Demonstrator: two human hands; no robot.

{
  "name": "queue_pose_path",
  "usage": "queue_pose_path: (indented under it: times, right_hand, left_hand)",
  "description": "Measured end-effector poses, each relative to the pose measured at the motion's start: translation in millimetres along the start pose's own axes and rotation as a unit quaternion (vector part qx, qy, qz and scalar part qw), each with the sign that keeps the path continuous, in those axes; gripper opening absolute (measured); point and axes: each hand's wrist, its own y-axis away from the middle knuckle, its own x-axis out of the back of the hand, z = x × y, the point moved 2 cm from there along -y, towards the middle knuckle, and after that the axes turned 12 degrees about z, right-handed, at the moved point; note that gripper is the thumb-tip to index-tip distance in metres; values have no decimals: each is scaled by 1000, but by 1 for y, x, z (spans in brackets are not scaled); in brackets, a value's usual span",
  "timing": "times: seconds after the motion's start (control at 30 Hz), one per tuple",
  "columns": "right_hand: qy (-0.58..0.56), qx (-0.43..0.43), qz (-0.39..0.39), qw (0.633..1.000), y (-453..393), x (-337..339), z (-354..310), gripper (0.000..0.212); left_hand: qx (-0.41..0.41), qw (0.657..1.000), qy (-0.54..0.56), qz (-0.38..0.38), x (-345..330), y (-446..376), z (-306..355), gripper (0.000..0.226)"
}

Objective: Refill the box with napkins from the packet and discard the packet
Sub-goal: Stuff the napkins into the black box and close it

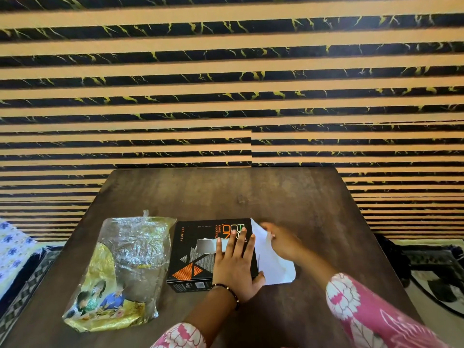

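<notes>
My left hand (234,266) lies flat, fingers straight, atop black box (213,254); right hand (278,241) pinches white napkins (276,267) beside it. Plastic packet (123,270) on tabletop (251,192), left of left hand.

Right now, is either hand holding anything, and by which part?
The right hand pinches the white napkins at their far edge, beside the box. The left hand only rests flat on the box.

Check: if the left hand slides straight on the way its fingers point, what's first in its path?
The left hand lies flat on the black box, fingers pointing away from the person. Past the box's far edge only bare table shows, then the striped wall; depth unclear.
</notes>
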Motion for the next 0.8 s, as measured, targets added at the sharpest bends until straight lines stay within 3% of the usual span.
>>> queue_pose_path:
  times: [0.23, 0.37, 0.43, 0.5, 0.57, 0.7, 0.8]
  right_hand:
    - [-73, 21, -58, 995, 28, -20, 13, 53]
    - [-86, 32, -96, 991, 39, -17, 12, 62]
    - [-82, 11, -51, 995, 39, -20, 20, 53]
    - [-79, -40, 78, 993, 39, -18, 33, 41]
    - [-59, -95, 169, 979, 44, -13, 47, 46]
    - [-75, -207, 89, 971, 41, -24, 59, 42]
    - [-152, -222, 125, 955, 40, -27, 51, 35]
  left_hand:
    - [-17, 999, -13, -29, 10, -14, 5, 90]
    - [-11, 1000, 5, -17, 6, -26, 4, 82]
    - [-24, 1000, 2, 1, 1, -29, 3, 82]
    - [-28, 1000, 3, 2, -2, -27, 1, 84]
    - [-27, 1000, 12, 4, -3, -25, 2, 83]
    - [-24, 1000, 11, 0, -3, -25, 1, 79]
    - [-24, 1000, 11, -4, -3, -24, 0, 84]
